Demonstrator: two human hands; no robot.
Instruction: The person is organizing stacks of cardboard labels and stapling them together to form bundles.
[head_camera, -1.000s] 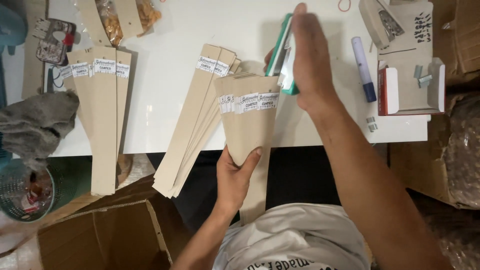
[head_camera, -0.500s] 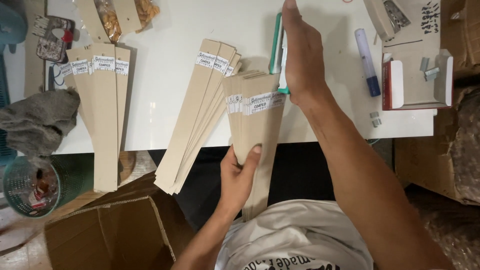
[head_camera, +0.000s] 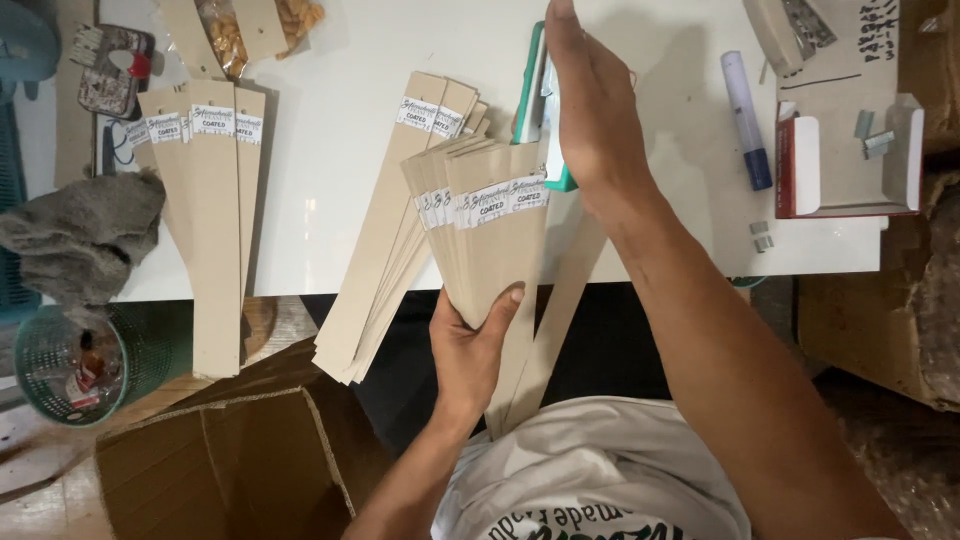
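Left hand (head_camera: 470, 350): I saw fingers closed on strips (head_camera: 495, 240), fanned over table (head_camera: 330, 150) edge | Right hand (head_camera: 590, 110): fingers flat, open, holding nothing, now farther forward beside green case (head_camera: 530, 90) | Strips barely shifted; squaring likely continuing.

A white table (head_camera: 330, 140) is standing under bright, even light. Below its edge, an open cardboard box (head_camera: 230, 470) and a green mesh basket (head_camera: 70, 365) are sitting on the wooden floor (head_camera: 40, 500).
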